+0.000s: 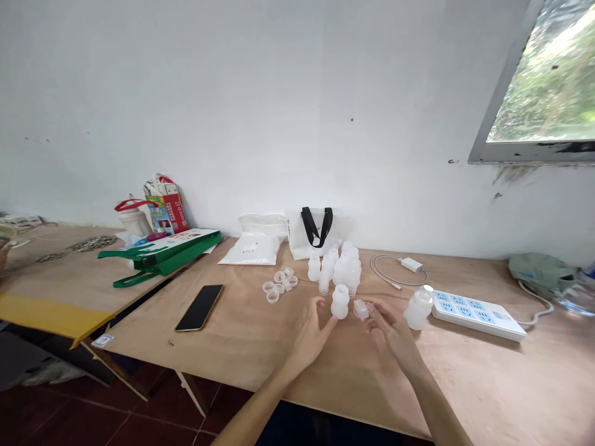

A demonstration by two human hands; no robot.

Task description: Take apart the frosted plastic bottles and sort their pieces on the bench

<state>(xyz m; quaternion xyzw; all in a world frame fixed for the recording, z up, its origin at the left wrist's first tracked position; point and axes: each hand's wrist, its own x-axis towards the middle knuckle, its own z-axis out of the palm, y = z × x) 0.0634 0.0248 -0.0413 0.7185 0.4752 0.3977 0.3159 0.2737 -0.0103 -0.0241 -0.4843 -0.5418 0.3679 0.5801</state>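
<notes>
A translucent white plastic bottle (pixel 340 302) stands upright and uncapped on the wooden table. My left hand (pixel 312 328) is beside its left side, fingers apart; the thumb tip is at the bottle's lower edge, and whether it touches I cannot tell. My right hand (pixel 385 319) pinches a clear plastic cap (pixel 361 309) just right of the bottle. Several more caps (pixel 279 287) lie loosely to the left. Behind stands a cluster of similar bottles (pixel 346 269), some overlapping. Another bottle (pixel 419 308), with a top on it, stands to the right of my right hand.
A black phone (pixel 199 308) lies at the left. A power strip (pixel 478 314) and a white charger with cable (pixel 411 264) are on the right. By the wall are a white plastic package (pixel 253 244) and a white bag with black handles (pixel 297 238). A green bag (pixel 171 257) lies farther left.
</notes>
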